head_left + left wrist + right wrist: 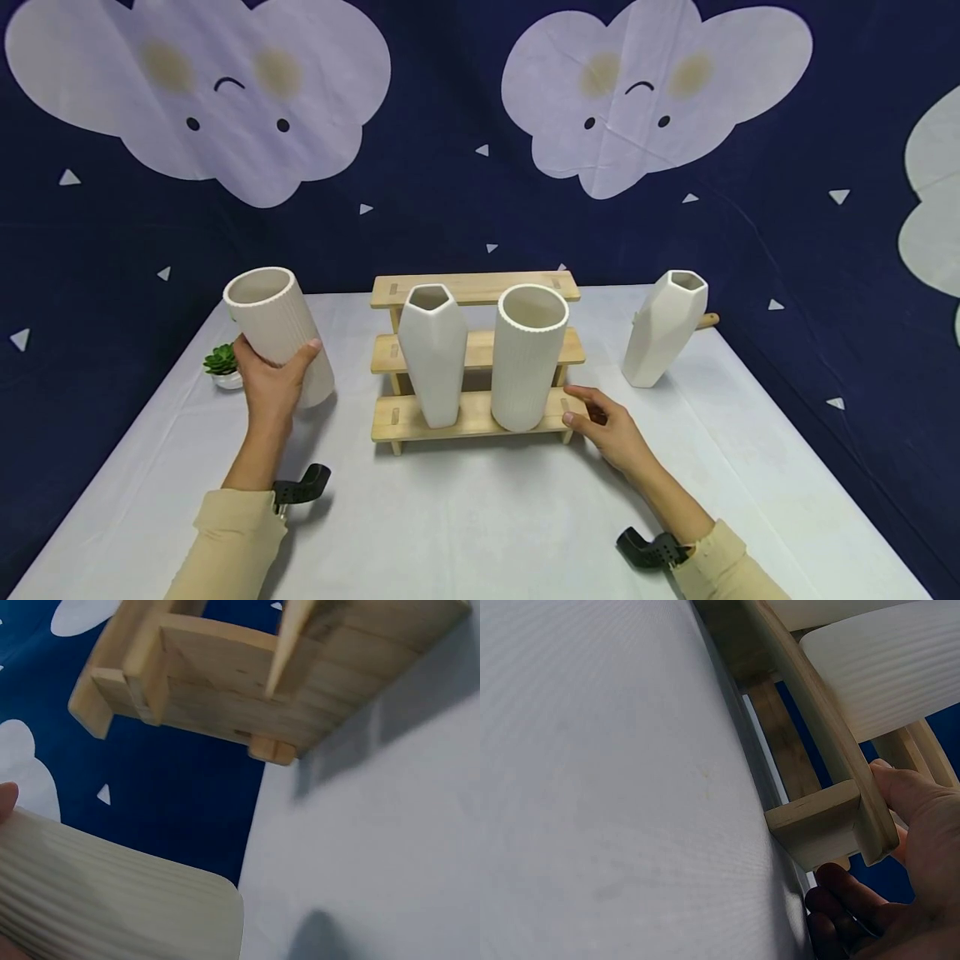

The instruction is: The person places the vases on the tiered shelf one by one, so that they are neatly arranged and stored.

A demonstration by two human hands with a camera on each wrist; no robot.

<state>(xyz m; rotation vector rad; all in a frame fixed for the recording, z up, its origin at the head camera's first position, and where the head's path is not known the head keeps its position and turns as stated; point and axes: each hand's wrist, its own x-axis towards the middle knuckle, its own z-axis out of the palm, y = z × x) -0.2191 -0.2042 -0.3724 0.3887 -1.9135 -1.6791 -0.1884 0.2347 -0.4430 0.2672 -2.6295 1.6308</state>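
My left hand (272, 379) grips a white ribbed cylindrical vase (288, 329), which leans with its mouth toward the left. In the left wrist view the vase's ribbed side (112, 892) fills the lower left. At the centre stands a three-step wooden shelf (408, 421). Its lowest step bears a white faceted vase (435, 358) on the left and another white ribbed vase (528, 358) on the right, both upright. My right hand (606, 429) pinches the right end of that step; in the right wrist view its thumb (907, 787) lies at the board's edge, other fingers curled lower.
A second white faceted vase (663, 333) stands at the right, with a wooden handle-like end (707, 320) showing behind it. At the left is a small potted succulent (222, 362). Everything is on a white-covered table (480, 517) before a dark blue cloud-patterned cloth (442, 100).
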